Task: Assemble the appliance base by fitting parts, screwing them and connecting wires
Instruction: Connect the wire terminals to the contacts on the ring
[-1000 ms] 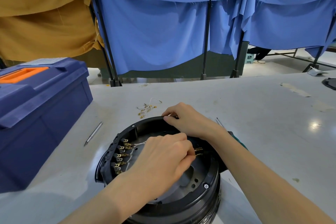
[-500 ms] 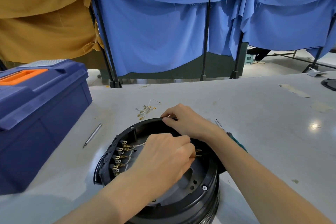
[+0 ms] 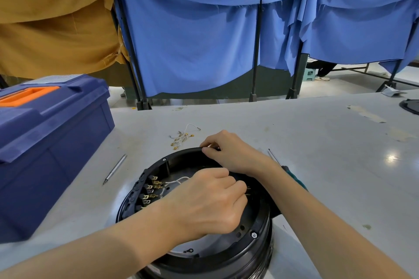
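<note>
I am holding the base (image 3: 254, 247), a round, glossy black plastic shell lying open side up on the smooth grey table (image 3: 317, 142) right in front of me. My right hand (image 3: 231, 154) is gripping its far rim, fingers curled over the edge. My left hand (image 3: 208, 201) is reaching inside, fingers bunched tight and pinching beside small brass tabs (image 3: 248, 190) on the inner wall; I cannot tell what is in the pinch. A thin white wire (image 3: 179, 180) is arching from the row of flat brass terminals (image 3: 152, 190) and running under that hand. Loose wires (image 3: 182, 137) are lying beyond the rim, a slim metal rod (image 3: 115, 169) near the boxy blue toolbox (image 3: 49, 142), and a screwdriver (image 3: 275, 158) under my right wrist. Compared with a second ago, both hands are staying put, but my left fingers are curling in closer.
</note>
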Demonstrator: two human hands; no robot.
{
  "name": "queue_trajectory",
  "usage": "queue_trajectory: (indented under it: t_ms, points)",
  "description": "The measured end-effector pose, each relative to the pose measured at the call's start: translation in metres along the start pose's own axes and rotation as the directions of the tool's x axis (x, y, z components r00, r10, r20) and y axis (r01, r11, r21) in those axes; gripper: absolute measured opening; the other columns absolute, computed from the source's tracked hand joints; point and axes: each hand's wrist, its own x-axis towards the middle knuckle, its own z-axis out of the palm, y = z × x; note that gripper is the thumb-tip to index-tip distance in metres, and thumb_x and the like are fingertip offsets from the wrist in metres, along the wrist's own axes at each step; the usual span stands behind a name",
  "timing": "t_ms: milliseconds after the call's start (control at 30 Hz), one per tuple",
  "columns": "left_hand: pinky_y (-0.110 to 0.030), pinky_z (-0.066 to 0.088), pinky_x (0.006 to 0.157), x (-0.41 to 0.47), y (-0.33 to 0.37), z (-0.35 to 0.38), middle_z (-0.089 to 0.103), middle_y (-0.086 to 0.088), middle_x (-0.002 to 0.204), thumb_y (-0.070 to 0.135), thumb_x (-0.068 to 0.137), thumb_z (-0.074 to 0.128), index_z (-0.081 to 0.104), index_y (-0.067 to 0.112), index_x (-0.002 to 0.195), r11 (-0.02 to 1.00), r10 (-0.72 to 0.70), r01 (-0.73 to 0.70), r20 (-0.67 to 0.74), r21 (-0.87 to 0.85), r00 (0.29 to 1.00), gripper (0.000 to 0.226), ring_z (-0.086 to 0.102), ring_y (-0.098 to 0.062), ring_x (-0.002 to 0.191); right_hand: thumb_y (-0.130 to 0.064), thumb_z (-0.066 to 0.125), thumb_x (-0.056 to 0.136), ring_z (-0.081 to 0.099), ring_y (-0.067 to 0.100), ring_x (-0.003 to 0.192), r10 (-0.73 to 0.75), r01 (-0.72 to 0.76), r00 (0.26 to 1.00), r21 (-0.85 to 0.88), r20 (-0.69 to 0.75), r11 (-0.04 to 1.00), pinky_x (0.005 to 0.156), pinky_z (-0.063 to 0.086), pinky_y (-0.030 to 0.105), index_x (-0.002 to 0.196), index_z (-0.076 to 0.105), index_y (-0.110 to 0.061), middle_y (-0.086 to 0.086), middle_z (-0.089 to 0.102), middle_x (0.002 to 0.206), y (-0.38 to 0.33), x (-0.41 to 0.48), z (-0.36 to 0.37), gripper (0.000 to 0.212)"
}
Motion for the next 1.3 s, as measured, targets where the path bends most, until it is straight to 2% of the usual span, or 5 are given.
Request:
queue_trajectory:
  t_ms: [533, 933, 1067, 1200, 1300]
  points:
    - [-0.03, 0.037, 0.048, -0.005, -0.001, 0.012, 0.048, -0.003, 0.058, -0.005, 0.081, 0.053, 0.063, 0.008, 0.061, 0.989, 0.06, -0.063, -0.027, -0.136, 0.998, 0.026, 0.039, -0.02, 0.049, -0.015, 0.049, 0.099, 0.062, 0.02, 0.103, -0.004, 0.004, 1.0, -0.001, -0.005, 1.0, 0.093, 0.049, 0.032, 0.115, 0.069, -0.007, 0.009, 0.07, 0.113, -0.002, 0.001, -0.001, 0.027]
    - [-0.027, 0.034, 0.048, 0.003, 0.0, 0.008, 0.047, -0.001, 0.056, -0.004, 0.078, 0.061, 0.06, 0.01, 0.057, 0.988, 0.025, -0.025, -0.006, -0.156, 1.0, 0.026, 0.038, -0.018, 0.048, -0.018, 0.052, 0.099, 0.063, 0.021, 0.1, 0.016, -0.016, 1.0, 0.051, 0.002, 0.999, 0.092, 0.05, 0.033, 0.114, 0.07, -0.008, 0.011, 0.071, 0.108, 0.0, -0.002, -0.002, 0.026]
    - [-0.025, 0.033, 0.049, 0.001, -0.003, -0.002, 0.051, 0.001, 0.058, 0.015, 0.084, 0.07, 0.067, 0.012, 0.063, 0.979, -0.072, 0.074, 0.019, -0.191, 0.997, 0.022, 0.042, -0.017, 0.049, -0.02, 0.053, 0.099, 0.064, 0.02, 0.1, 0.045, -0.046, 0.999, 0.13, 0.008, 0.99, 0.092, 0.051, 0.033, 0.116, 0.069, -0.01, 0.009, 0.07, 0.108, 0.004, -0.005, -0.006, 0.026]
    - [-0.028, 0.044, 0.048, -0.009, -0.009, -0.006, 0.062, 0.0, 0.068, 0.026, 0.088, 0.067, 0.074, 0.01, 0.077, 0.894, -0.226, 0.197, -0.026, -0.403, 0.974, 0.02, 0.051, -0.018, 0.052, -0.02, 0.054, 0.099, 0.064, 0.02, 0.099, 0.06, -0.062, 0.998, 0.16, 0.017, 0.985, 0.091, 0.051, 0.032, 0.116, 0.069, -0.01, 0.009, 0.07, 0.108, 0.004, -0.005, -0.007, 0.025]
    - [-0.027, 0.049, 0.051, -0.026, -0.023, -0.005, 0.066, 0.005, 0.073, 0.031, 0.087, 0.063, 0.076, 0.015, 0.083, 0.801, -0.478, 0.437, 0.002, -0.409, 0.878, 0.02, 0.061, -0.017, 0.058, -0.018, 0.055, 0.098, 0.065, 0.021, 0.1, 0.072, -0.074, 0.997, 0.174, 0.019, 0.982, 0.092, 0.05, 0.033, 0.114, 0.071, -0.01, 0.009, 0.071, 0.107, 0.004, -0.003, -0.007, 0.024]
